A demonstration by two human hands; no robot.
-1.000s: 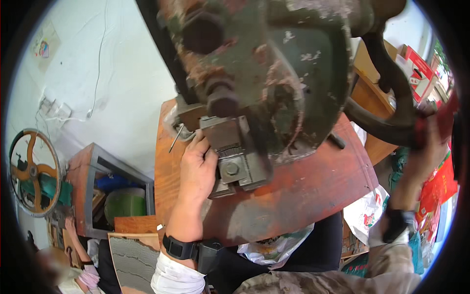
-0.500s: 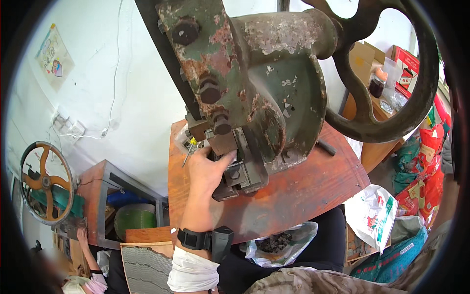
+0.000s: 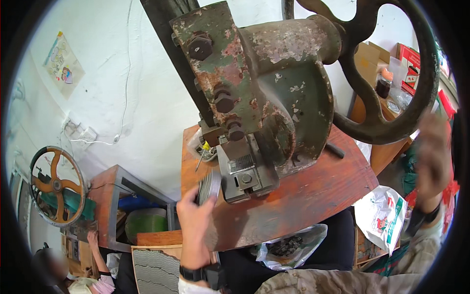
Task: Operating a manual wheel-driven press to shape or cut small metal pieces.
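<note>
My left hand (image 3: 194,211) is closed round a small stack of thin grey metal plates (image 3: 208,188), held just left of the press's lower die. The worn green hand press (image 3: 208,59) stands on a reddish wooden table (image 3: 293,193). At its foot, the steel die block (image 3: 246,169) shows a ribbed dark piece (image 3: 242,162) under the ram and a bolt in front. On the far right, my right hand (image 3: 433,152) is raised beside the rim of the big handwheel (image 3: 377,117). Motion smears its fingers, so their state is hidden.
A bag of dark metal bits (image 3: 286,247) lies open at the table's front edge. A white plastic bag (image 3: 382,218) sits to the right. A small tub with tools (image 3: 208,151) stands behind the die. At lower left, another person's hand (image 3: 92,238) is beside a second handwheel (image 3: 57,184).
My left hand has drawn back from the die toward me, now with the metal plates in it. My right hand has come into view by the handwheel. The view has shifted slightly.
</note>
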